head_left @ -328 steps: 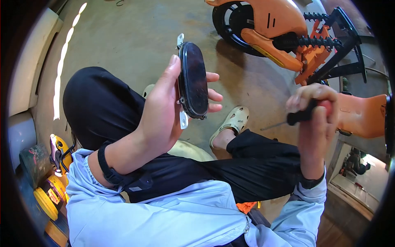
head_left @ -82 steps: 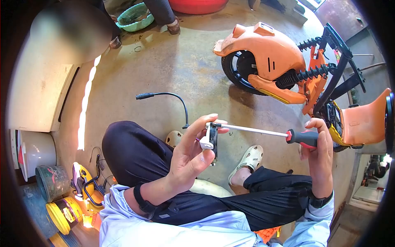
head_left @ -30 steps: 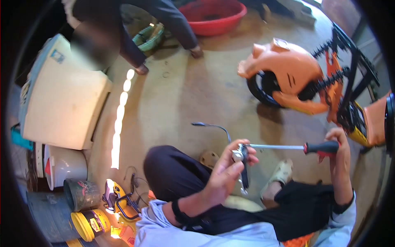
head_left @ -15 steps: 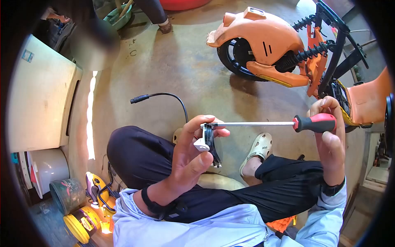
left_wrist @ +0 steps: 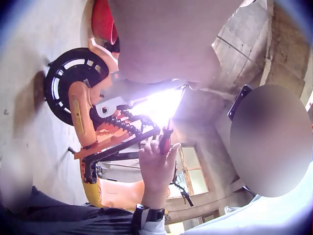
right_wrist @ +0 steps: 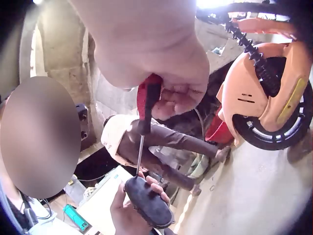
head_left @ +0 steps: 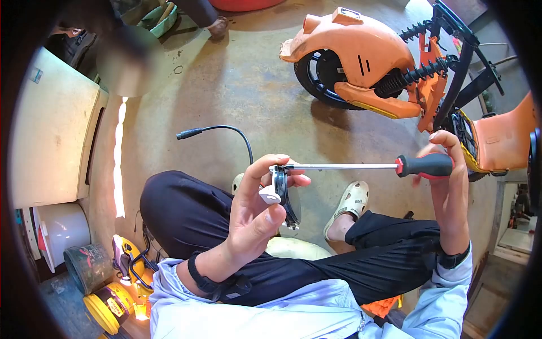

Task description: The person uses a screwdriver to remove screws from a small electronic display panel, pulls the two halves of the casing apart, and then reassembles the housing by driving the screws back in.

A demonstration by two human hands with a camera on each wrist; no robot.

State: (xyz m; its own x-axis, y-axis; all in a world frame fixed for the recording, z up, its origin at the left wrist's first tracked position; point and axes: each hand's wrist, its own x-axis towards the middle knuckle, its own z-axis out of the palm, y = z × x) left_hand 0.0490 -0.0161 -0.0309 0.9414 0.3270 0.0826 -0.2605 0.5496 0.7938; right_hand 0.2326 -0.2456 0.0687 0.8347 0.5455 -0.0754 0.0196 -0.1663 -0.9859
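My left hand [head_left: 248,226] holds a black oval display [head_left: 290,200], turned edge-on in the head view, between thumb and fingers. White mounting tabs [head_left: 270,195] stick out from its near side. My right hand [head_left: 453,198] grips the red and black handle of a screwdriver [head_left: 350,166]. The shaft runs level to the left, its tip at the display's upper end beside my left fingertips. In the right wrist view the broad dark side of the display [right_wrist: 149,201] shows below the screwdriver [right_wrist: 147,105]. A black cable [head_left: 240,131] with a plug rises from behind my left hand.
An orange scooter body [head_left: 361,56] with wheel and springs stands at the upper right. Buckets [head_left: 88,268] and a yellow power tool [head_left: 129,257] sit at lower left. Near a pale cabinet [head_left: 53,135], another person bends over a green basin [head_left: 159,22].
Earliest, the display faced up and the screwdriver was held apart from it; since then its tip has come to the display's end. The handle has turned within my right fingers over the last half second.
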